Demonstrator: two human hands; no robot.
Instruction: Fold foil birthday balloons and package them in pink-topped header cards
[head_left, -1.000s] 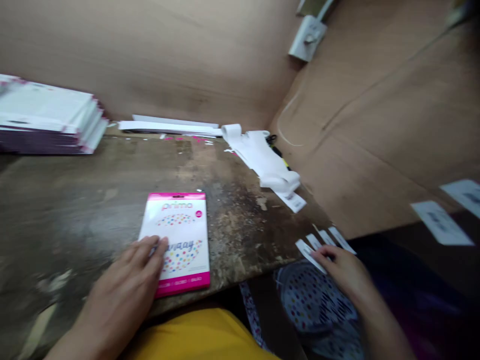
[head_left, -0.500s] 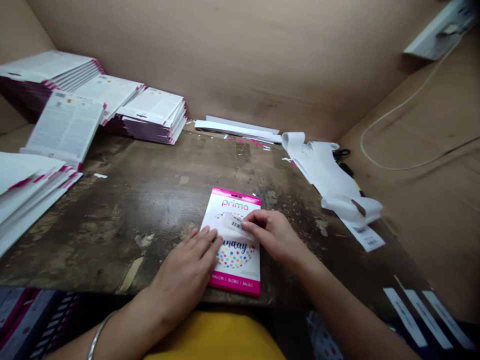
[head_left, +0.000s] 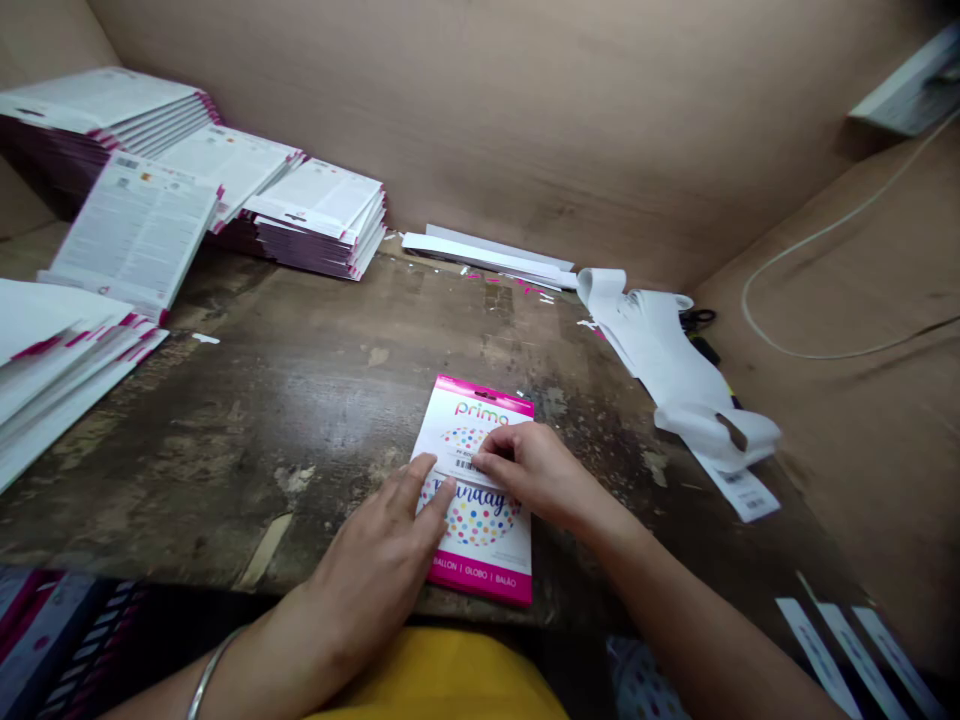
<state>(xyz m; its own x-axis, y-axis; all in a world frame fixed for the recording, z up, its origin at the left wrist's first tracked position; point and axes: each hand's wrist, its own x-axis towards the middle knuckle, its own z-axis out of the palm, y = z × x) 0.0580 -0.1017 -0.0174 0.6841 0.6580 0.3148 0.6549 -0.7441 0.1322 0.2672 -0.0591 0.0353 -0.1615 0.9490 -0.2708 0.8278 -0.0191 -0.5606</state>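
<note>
A white and pink balloon packet [head_left: 480, 560] with coloured dots lies face up near the table's front edge. My left hand [head_left: 390, 530] rests on its left side, fingers stretched out. Over the packet's middle, my right hand [head_left: 529, 465] pinches a barcode sticker [head_left: 461, 462] between thumb and fingertips. The sticker lies across the printed design, just above the dark lettering; whether it is stuck down I cannot tell. Part of the sticker is hidden under my right fingers.
Stacks of packets [head_left: 322, 205] stand at the back left, with more packets [head_left: 60, 370] at the left edge. A curled label strip [head_left: 660, 350] lies on the right beside scissors [head_left: 699, 318]. Several loose stickers [head_left: 855, 650] hang at the lower right edge. A cable [head_left: 832, 235] runs along the right wall.
My right hand took a sticker from the row at the right edge and brought it over the packet. It has since come down flatter on the front. The view swung left.
</note>
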